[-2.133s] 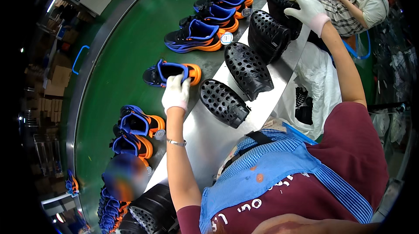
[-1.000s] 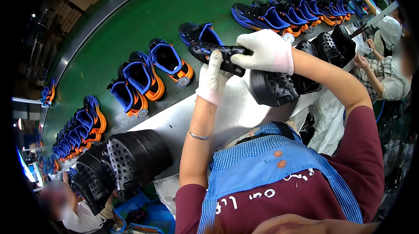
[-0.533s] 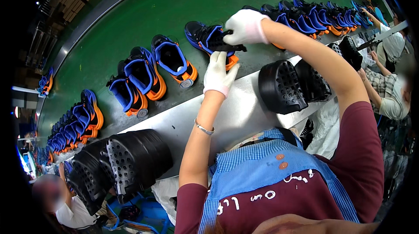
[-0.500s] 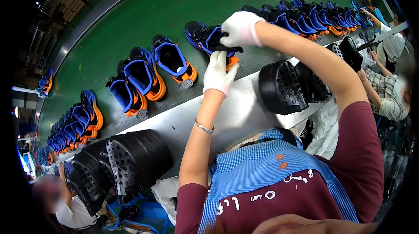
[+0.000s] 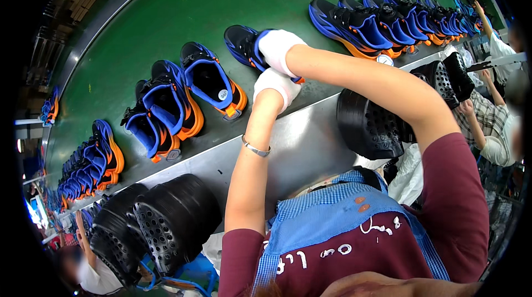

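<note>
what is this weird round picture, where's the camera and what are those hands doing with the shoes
No machine here: someone is working by hand. The view comes from a wide fisheye camera worn on the head, looking down, so straight edges bend toward the rim. The white-gloved right hand covers the opening of a blue, black and orange shoe; the left hand is at its heel. The fingers are mostly hidden, so what they grip cannot be told. Similar shoes stand in rows to either side on the green surface. Nearer the body, stacks of black perforated pieces lie along a metal ledge.
</note>
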A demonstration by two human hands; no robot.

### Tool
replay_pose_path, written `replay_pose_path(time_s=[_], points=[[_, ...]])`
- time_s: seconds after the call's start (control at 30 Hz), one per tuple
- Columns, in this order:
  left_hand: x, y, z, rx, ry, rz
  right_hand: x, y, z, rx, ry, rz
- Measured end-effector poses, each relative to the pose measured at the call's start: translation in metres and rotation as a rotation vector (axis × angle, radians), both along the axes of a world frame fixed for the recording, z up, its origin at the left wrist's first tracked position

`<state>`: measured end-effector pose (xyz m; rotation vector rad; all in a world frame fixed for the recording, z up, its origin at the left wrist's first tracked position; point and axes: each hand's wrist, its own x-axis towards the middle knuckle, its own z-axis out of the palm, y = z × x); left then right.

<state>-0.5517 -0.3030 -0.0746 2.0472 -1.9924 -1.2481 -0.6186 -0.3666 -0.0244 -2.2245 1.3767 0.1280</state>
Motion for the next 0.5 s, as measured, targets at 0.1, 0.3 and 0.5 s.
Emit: replay_pose_path(time_s=[0.1,0.3,0.5], points=[[-0.006,-0.009,0.033,0.169,-0.003,0.007,0.002,-0.014,-0.007,0.029,0.009,-0.089],[0.001,0.001,0.022,0.027,-0.187,-0.067,0.001,0.001,0.016,0.013,-0.036,0.097],[-0.006,0.016,-0.012,-0.149,-0.05,0.158,-0.055,0.025,0.053,-0.008,-0.011,0.268]])
